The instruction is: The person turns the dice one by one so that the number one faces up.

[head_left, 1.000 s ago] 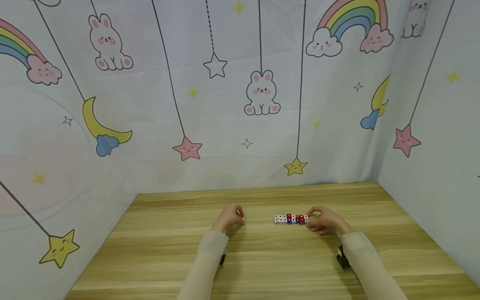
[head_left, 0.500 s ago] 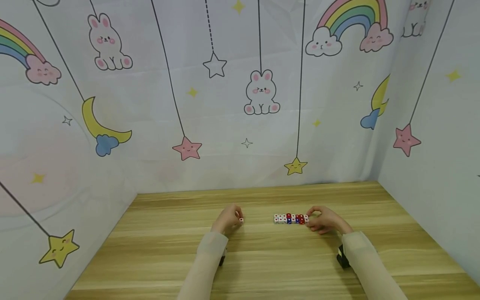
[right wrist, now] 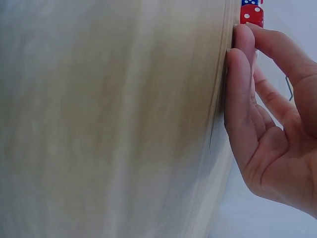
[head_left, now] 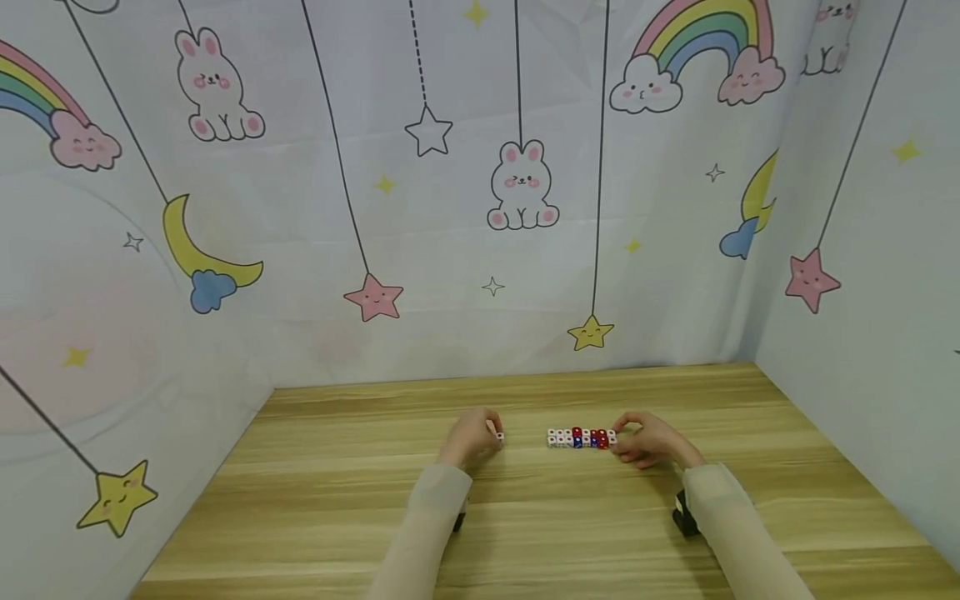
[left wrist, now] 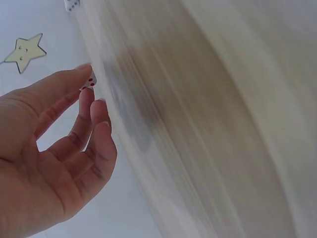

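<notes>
In the head view, my left hand (head_left: 474, 437) is above the table, left of a block of dice. It pinches a white die (left wrist: 89, 81) with red dots between thumb and index finger; the other fingers are curled loosely. The block of dice (head_left: 577, 437) is two layers high, mostly white with some red and blue ones. At its right end my right hand (head_left: 649, 440) holds the end dice between thumb and fingers. In the right wrist view the fingertips cover those end dice, and a red die (right wrist: 252, 15) shows just beyond them.
The wood-grain table (head_left: 360, 467) extends around both hands. A white curtain (head_left: 450, 217) printed with rabbits, stars and rainbows hangs behind it and along both sides. A gap of table lies between the left hand and the block of dice.
My left hand first drew back slightly to the left, then moved right toward the block with the die. The right hand and the block of dice have stayed in place.
</notes>
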Demonstrator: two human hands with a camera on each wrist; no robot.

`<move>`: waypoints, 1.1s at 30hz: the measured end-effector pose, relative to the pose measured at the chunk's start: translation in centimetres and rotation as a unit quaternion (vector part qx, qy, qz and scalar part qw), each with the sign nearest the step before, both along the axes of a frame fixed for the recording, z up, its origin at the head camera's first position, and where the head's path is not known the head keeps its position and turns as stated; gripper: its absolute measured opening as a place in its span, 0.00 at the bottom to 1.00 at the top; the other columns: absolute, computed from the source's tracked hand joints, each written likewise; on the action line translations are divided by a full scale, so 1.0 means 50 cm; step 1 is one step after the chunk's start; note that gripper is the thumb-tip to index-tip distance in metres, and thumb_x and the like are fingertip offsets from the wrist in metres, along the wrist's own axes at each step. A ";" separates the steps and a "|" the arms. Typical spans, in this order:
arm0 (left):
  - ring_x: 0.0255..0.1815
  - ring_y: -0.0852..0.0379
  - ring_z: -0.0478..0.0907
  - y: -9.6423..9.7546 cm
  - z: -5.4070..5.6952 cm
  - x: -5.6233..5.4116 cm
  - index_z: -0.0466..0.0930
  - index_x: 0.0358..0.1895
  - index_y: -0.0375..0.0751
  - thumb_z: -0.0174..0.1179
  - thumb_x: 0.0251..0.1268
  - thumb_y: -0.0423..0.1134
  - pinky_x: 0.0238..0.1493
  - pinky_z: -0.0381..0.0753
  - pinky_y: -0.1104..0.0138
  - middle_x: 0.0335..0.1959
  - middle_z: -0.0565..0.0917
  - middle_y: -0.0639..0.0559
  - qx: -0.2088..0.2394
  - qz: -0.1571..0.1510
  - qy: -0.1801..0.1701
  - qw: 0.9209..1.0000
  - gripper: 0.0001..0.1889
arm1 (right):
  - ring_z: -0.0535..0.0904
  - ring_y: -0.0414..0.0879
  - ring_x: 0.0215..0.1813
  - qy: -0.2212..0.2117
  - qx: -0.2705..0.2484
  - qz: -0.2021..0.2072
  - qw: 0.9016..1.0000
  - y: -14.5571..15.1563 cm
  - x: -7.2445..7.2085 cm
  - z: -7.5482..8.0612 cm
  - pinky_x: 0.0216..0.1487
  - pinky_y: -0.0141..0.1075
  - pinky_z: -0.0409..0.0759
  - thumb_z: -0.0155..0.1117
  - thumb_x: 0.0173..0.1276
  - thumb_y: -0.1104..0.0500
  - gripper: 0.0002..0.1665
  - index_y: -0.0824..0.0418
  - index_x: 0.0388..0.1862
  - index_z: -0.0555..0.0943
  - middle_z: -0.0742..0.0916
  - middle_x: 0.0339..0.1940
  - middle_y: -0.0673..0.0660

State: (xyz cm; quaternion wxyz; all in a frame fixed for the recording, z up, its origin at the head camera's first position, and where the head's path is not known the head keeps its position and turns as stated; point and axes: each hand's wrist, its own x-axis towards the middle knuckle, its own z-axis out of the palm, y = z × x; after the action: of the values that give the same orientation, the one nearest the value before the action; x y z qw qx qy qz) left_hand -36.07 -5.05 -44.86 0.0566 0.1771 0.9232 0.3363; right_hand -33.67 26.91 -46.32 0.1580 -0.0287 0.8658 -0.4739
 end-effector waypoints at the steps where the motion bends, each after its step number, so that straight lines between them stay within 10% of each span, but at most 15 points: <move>1: 0.19 0.58 0.67 0.009 0.000 0.000 0.79 0.30 0.38 0.60 0.50 0.28 0.21 0.67 0.67 0.24 0.78 0.47 0.001 0.003 0.003 1.000 0.04 | 0.79 0.38 0.24 0.000 0.000 0.000 1.000 0.000 0.000 0.000 0.22 0.35 0.77 0.65 0.56 0.59 0.24 0.65 0.49 0.70 0.84 0.22 0.50; 18: 0.23 0.58 0.68 0.125 -0.001 0.004 0.79 0.23 0.41 0.59 0.45 0.29 0.22 0.66 0.67 0.27 0.81 0.49 -0.071 0.020 0.057 0.996 0.03 | 0.78 0.38 0.24 -0.003 -0.008 0.000 1.000 0.001 -0.003 -0.004 0.22 0.34 0.76 0.64 0.56 0.60 0.22 0.65 0.48 0.70 0.84 0.23 0.50; 33: 0.28 0.54 0.75 0.139 -0.011 0.002 0.80 0.32 0.34 0.57 0.44 0.23 0.26 0.72 0.64 0.33 0.82 0.44 -0.026 0.031 0.045 0.998 0.09 | 0.78 0.39 0.24 -0.004 -0.001 -0.013 1.000 -0.005 0.002 0.004 0.22 0.34 0.76 0.64 0.55 0.61 0.20 0.65 0.45 0.71 0.84 0.22 0.51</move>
State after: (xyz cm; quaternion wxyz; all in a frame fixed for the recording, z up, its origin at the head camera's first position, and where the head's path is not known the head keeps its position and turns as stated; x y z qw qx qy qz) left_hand -35.99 1.92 -45.41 0.0089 0.1621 0.9384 0.3051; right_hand -33.55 26.65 -46.13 0.1551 -0.0157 0.8650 -0.4769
